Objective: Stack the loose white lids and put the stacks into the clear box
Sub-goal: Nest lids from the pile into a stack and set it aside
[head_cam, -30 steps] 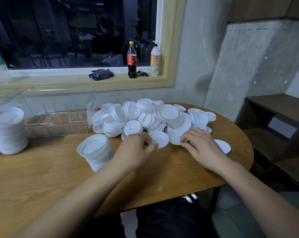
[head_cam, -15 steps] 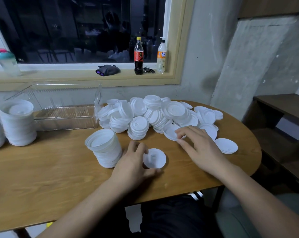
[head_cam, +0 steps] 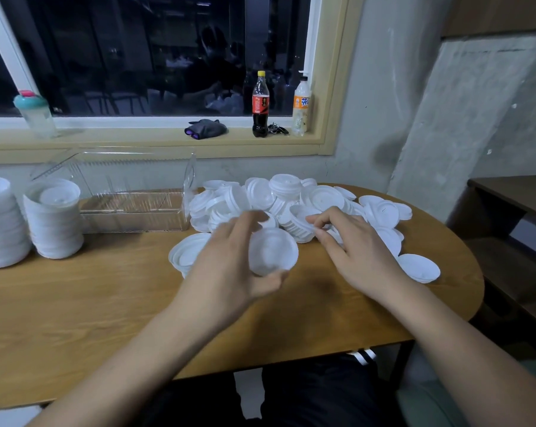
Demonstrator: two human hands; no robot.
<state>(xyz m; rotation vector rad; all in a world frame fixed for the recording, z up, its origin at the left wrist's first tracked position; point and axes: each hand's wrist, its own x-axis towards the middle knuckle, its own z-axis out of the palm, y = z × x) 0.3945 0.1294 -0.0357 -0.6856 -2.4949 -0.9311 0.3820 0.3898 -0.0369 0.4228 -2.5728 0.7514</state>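
White lids [head_cam: 325, 197] beside clear box [head_cam: 134, 211]

A wide window [head_cam: 137, 57] with dark glass fills the upper left of the frame, above a light wooden sill [head_cam: 106, 141]. To its right stands a grey concrete wall [head_cam: 368, 118]. At the right edge is a dark wooden shelf [head_cam: 513, 192]. A wooden table [head_cam: 75, 318] with a rounded end covers the lower part.

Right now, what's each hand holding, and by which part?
Left hand holds a single white lid by its rim, thumb below, fingers above. Right hand seems to pinch the edge of a loose lid in the pile.
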